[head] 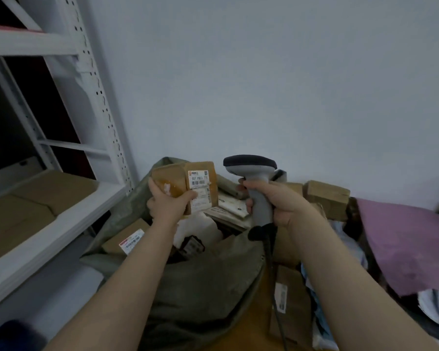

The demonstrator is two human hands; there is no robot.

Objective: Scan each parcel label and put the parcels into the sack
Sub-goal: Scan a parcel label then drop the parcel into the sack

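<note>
My left hand grips a small brown cardboard parcel above the sack, its white shipping label turned toward me. My right hand holds a grey handheld scanner by its handle, the dark head level with the parcel and just to its right. A black cable hangs down from the handle. Below both hands the grey-green sack lies open, with a labelled brown box and other parcels inside it.
White metal shelving with flat cardboard stands at the left. Against the wall at the right lie several brown boxes, a purple mailer bag and a labelled box near my right forearm.
</note>
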